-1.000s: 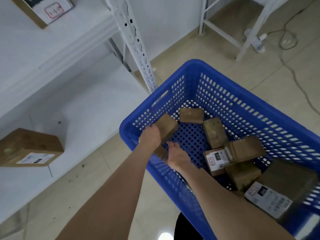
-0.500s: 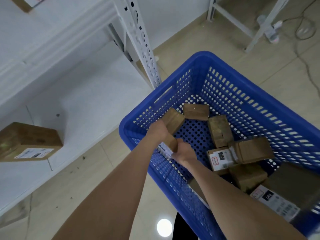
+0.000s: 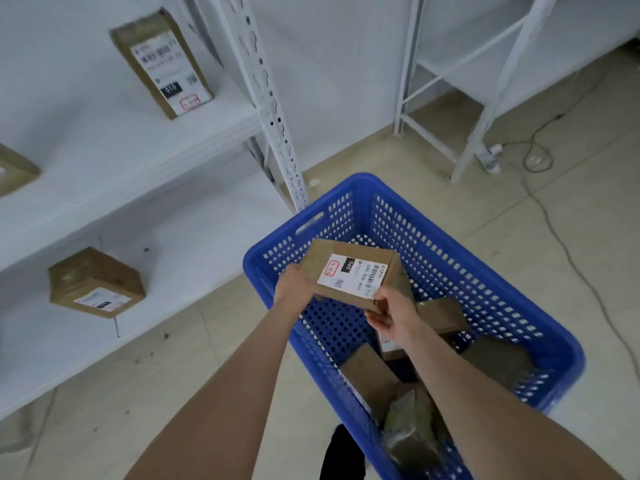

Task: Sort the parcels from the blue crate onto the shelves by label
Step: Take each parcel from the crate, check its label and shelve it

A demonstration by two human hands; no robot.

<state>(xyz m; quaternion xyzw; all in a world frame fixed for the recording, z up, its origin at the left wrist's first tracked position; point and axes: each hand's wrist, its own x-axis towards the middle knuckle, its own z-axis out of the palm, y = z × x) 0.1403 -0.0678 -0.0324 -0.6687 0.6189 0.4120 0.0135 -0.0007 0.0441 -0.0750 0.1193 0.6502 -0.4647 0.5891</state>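
I hold a small brown cardboard parcel above the blue crate, its white label facing up with a red-framed handwritten code. My left hand grips its left end. My right hand pinches its near right corner. Several more brown parcels lie in the crate under and behind my right arm, partly hidden. The white shelves stand to the left.
On the upper shelf stands a labelled parcel, with another parcel's corner at the left edge. A third parcel sits on the lower shelf. A white upright post rises beside the crate. A cable runs over the tiled floor at right.
Both hands have lifted the parcel out of the crate's near left corner and turned it label-up. The view has tilted upward, showing more of the shelves.
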